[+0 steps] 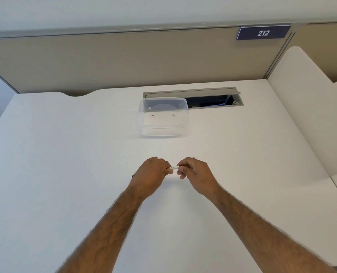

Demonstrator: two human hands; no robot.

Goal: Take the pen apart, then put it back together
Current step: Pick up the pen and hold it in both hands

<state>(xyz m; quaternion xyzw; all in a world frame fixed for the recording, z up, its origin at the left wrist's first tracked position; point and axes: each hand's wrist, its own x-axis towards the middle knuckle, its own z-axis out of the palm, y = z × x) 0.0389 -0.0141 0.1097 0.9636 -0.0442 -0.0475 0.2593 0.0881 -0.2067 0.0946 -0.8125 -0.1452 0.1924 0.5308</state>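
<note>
A thin white pen (pixel 173 168) with small dark print lies level between my two hands, just above the white desk. My left hand (pixel 153 173) is closed around its left end, and my right hand (pixel 195 172) pinches its right end between thumb and fingers. Only a short middle stretch of the pen shows; both ends are hidden inside the hands. I cannot tell whether the pen is in one piece or pulled apart.
A clear plastic box (pixel 163 117) stands on the white desk (pixel 65 174) beyond my hands. Behind it is an open grey cable hatch (pixel 213 99). A beige partition with a "212" sign (pixel 263 33) closes the back; a white divider (pixel 305 119) borders the right.
</note>
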